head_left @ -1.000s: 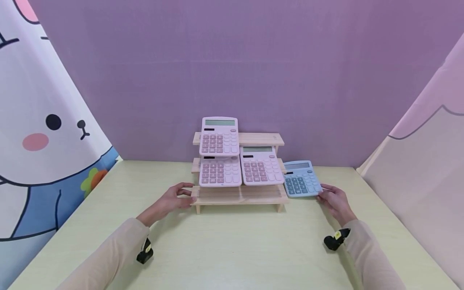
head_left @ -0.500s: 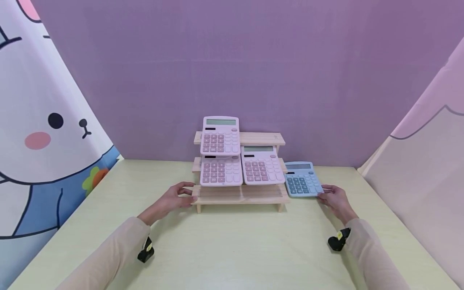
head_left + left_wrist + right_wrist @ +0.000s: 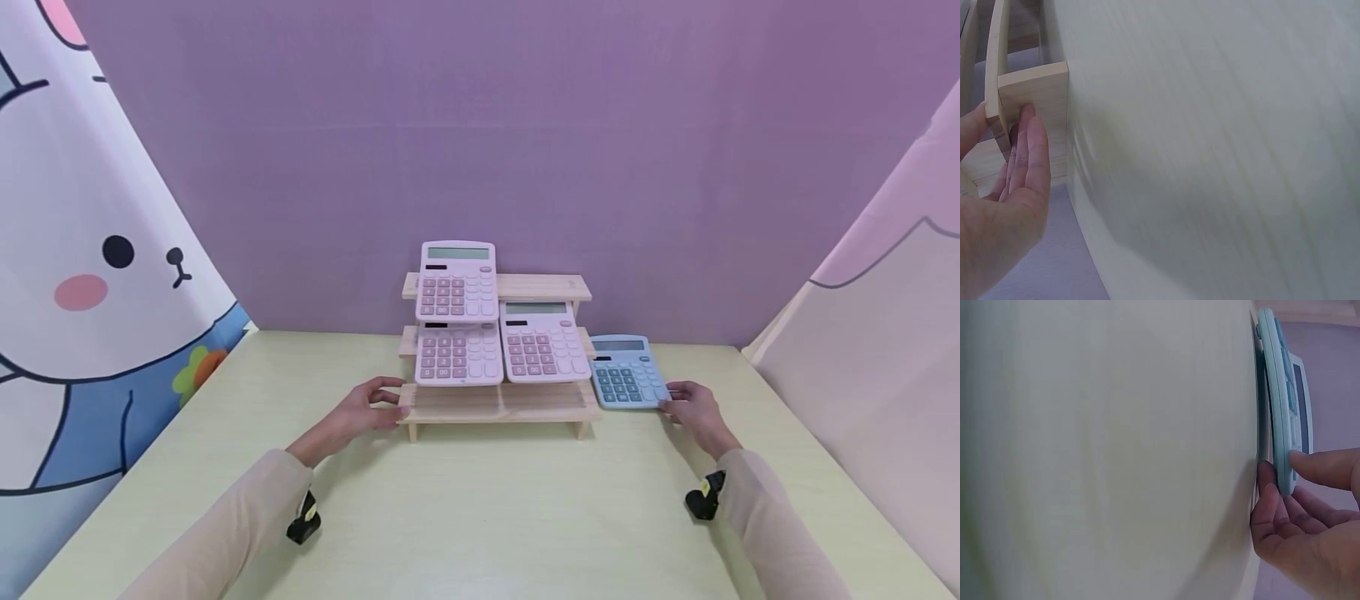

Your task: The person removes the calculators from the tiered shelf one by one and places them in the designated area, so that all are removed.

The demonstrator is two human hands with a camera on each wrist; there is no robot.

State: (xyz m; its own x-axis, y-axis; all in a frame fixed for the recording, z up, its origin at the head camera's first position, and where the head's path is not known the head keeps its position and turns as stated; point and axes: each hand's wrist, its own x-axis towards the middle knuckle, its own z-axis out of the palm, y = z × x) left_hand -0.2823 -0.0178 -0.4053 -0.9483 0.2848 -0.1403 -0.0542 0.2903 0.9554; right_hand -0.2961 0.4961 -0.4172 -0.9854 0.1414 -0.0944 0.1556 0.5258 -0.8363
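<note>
A three-tier wooden stand (image 3: 498,407) stands in the middle of the table. My left hand (image 3: 369,408) holds the left end of its lowest board; in the left wrist view the thumb lies at the board's edge and the fingers (image 3: 1036,156) reach beneath it. One pink calculator (image 3: 457,283) leans on the top tier. Two more, a left one (image 3: 459,358) partly covered by the upper one and a right one (image 3: 546,346), lean on the middle tier. Right of the stand, my right hand (image 3: 693,412) pinches the corner of a blue calculator (image 3: 1279,400), thumb above and fingers below.
The pale table (image 3: 480,508) meets a purple backdrop (image 3: 480,150) behind the stand. A cartoon-printed cloth (image 3: 82,333) hangs at the left, a pink and white one (image 3: 877,375) at the right. Small black cameras (image 3: 303,518) sit on both wrists.
The scene has shifted slightly to the right in the head view. Both hands keep their holds, and the calculators stay essentially where they were.
</note>
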